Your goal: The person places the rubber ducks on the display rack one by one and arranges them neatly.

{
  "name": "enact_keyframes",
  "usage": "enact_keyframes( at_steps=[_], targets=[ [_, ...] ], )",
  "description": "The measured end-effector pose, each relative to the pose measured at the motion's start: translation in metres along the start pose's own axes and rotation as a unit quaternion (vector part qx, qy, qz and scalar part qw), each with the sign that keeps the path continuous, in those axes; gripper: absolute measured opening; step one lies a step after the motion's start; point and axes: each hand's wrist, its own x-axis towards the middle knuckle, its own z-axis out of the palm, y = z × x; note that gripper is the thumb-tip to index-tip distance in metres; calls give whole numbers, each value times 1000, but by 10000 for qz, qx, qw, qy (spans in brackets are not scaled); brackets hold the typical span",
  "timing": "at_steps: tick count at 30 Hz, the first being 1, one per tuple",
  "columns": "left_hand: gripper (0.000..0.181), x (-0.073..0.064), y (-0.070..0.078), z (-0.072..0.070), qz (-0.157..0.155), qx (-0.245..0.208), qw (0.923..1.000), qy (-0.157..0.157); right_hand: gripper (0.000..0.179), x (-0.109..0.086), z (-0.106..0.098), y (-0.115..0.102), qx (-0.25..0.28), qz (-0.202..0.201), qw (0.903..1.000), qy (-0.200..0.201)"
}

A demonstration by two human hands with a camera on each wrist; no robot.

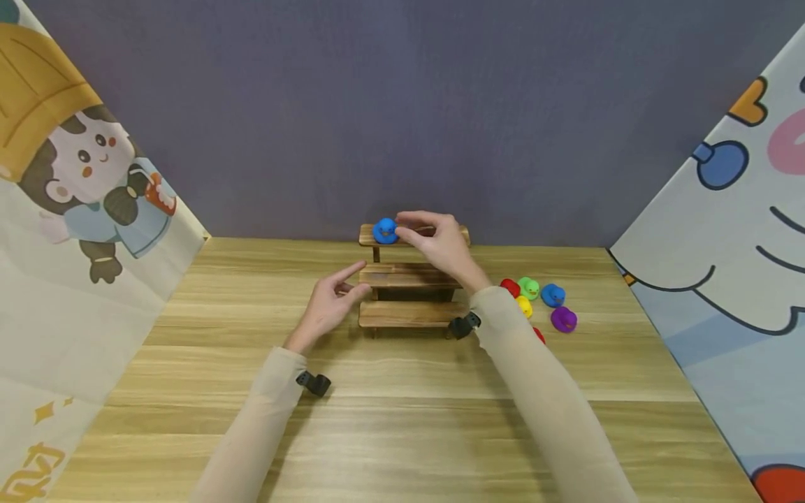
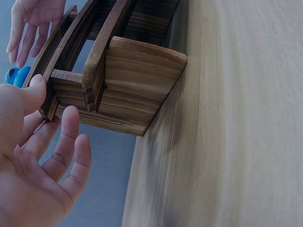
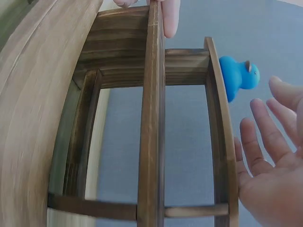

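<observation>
A small three-step wooden shelf stands on the table against the grey backdrop. On the left part of its top step sits a blue rubber duck, also seen in the right wrist view as a blue duck on the outer plank. My right hand hovers just right of the duck, fingers relaxed and apart from it in the right wrist view. My left hand is at the left end of the middle step. In the left wrist view its thumb overlaps a plank end, the other fingers loosely spread.
Right of the shelf lie loose rubber ducks: green, blue, purple, yellow and red. Another red piece is partly hidden by the right sleeve. Printed cloth panels flank the wooden table.
</observation>
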Motion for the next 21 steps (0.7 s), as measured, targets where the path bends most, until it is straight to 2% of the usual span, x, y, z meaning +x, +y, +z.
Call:
enact_keyframes(
  at_steps=[21],
  targets=[
    [55,0,0,0,-15,-75,10000,-28,31,-37,-42,14,195,-255,9974,652]
  ],
)
